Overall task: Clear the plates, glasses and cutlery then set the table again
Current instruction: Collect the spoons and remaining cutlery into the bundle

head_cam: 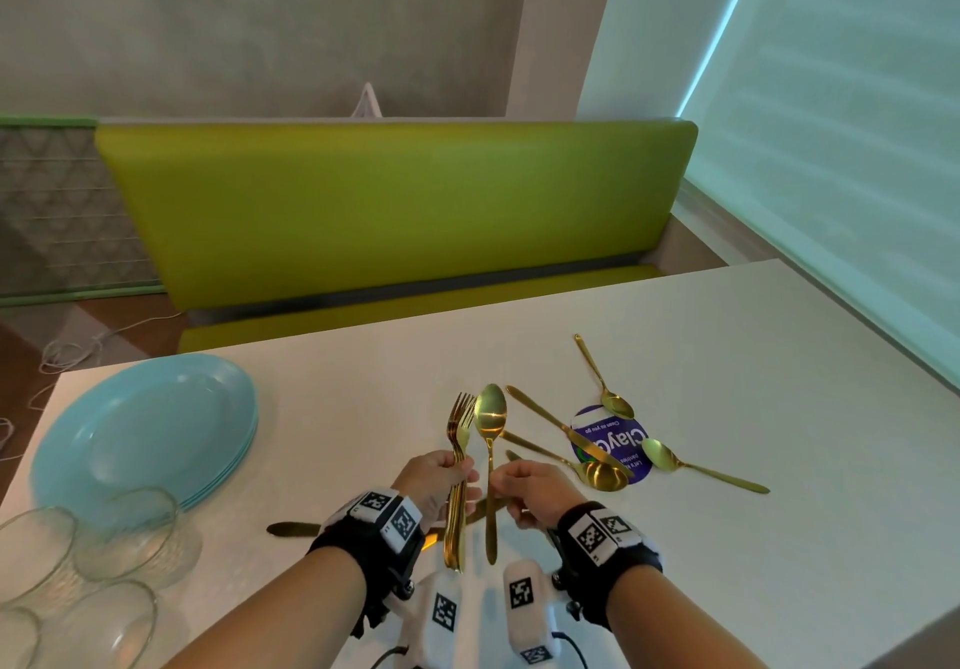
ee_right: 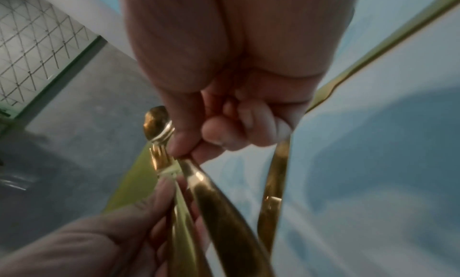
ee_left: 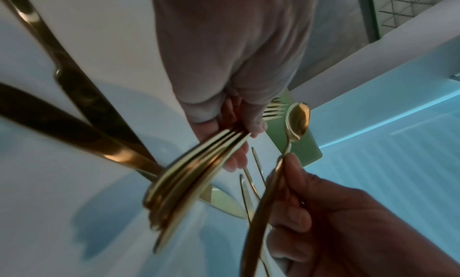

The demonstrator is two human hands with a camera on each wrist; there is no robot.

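My left hand (head_cam: 441, 478) grips a bundle of gold forks (head_cam: 460, 455) upright above the white table (head_cam: 727, 538), tines pointing away. Just to its right, my right hand (head_cam: 524, 486) pinches the handle of a gold spoon (head_cam: 491, 416), bowl up. In the left wrist view the fork handles (ee_left: 189, 175) fan out of my curled fingers, with the spoon (ee_left: 297, 122) beside them. The right wrist view shows thumb and forefinger on the spoon handle (ee_right: 214, 198). Loose gold spoons (head_cam: 605, 476) and knives (head_cam: 561, 426) lie to the right.
A stack of pale blue plates (head_cam: 145, 429) sits at the table's left, with several clear glasses (head_cam: 130, 533) in front of it. A round purple sticker (head_cam: 610, 442) lies under the loose cutlery. A green bench (head_cam: 395, 205) runs behind the table.
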